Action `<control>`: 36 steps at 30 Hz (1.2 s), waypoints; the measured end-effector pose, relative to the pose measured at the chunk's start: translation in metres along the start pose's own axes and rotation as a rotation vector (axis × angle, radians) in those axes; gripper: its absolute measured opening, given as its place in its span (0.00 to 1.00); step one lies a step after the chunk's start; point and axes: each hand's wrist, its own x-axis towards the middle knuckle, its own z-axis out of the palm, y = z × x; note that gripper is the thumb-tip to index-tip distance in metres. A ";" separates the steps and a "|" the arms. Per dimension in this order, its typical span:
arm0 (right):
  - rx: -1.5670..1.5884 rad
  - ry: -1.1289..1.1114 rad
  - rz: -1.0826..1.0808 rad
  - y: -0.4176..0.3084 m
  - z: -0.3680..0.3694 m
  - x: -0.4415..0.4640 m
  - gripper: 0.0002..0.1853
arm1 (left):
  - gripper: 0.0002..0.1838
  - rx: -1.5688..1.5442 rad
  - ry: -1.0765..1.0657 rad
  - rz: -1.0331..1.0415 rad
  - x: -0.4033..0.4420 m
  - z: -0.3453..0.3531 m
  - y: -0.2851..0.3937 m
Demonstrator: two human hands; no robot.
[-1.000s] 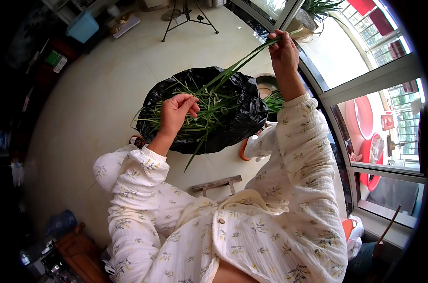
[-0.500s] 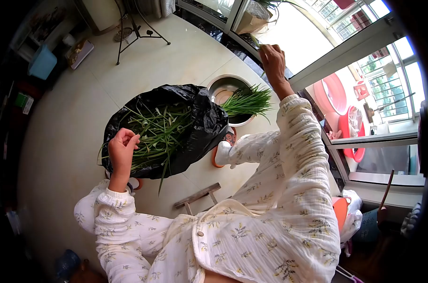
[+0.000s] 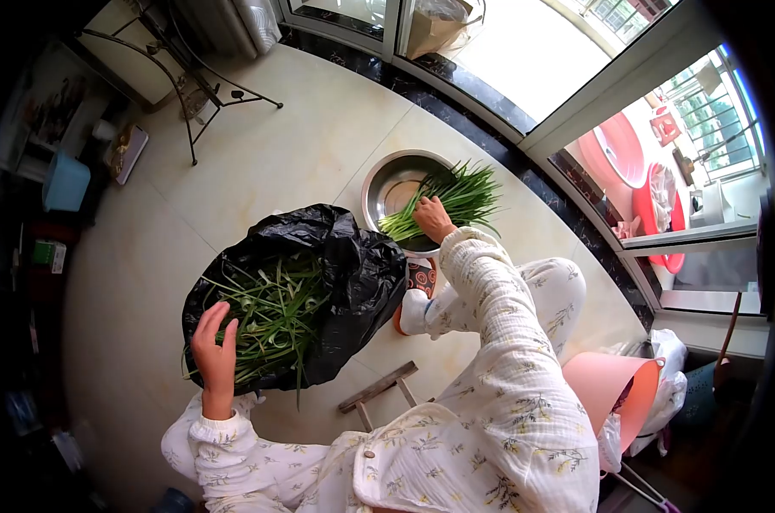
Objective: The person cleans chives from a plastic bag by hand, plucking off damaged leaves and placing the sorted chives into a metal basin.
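Observation:
My left hand (image 3: 214,342) is over the left edge of a black plastic bag (image 3: 362,265), fingers apart and nothing held. Loose, tangled green stalks (image 3: 272,316) fill the bag's open mouth. To the right of the bag, a round metal basin (image 3: 387,184) stands on the floor with a neat bunch of green stalks (image 3: 469,198) lying across its right side. My right hand (image 3: 434,218) rests on the pale ends of this bunch. Its fingers point down and curl, and their tips are hidden among the stalks.
A small wooden stool (image 3: 379,386) lies between my legs. My shoe (image 3: 421,278) is beside the basin. At the right are a pink bin (image 3: 605,389) and glass doors. A black metal stand (image 3: 204,90) is at the upper left, near a blue container (image 3: 66,181).
My right hand has come down from the upper right onto the bunch in the basin. The fingers of my left hand have spread from a pinch. The view has shifted.

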 end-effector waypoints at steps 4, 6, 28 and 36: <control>0.006 -0.023 -0.042 -0.011 0.013 0.003 0.05 | 0.13 0.005 0.004 -0.031 0.009 0.003 -0.002; 0.029 -0.005 -0.065 -0.016 0.016 0.006 0.05 | 0.13 0.004 0.002 -0.047 0.009 0.006 -0.005; 0.951 0.169 -0.826 -0.280 -0.322 -0.012 0.04 | 0.04 0.187 -0.303 -0.038 -0.091 -0.041 -0.051; 0.492 0.083 -0.622 -0.378 -0.256 0.004 0.07 | 0.01 0.385 -0.405 0.117 -0.138 -0.040 -0.086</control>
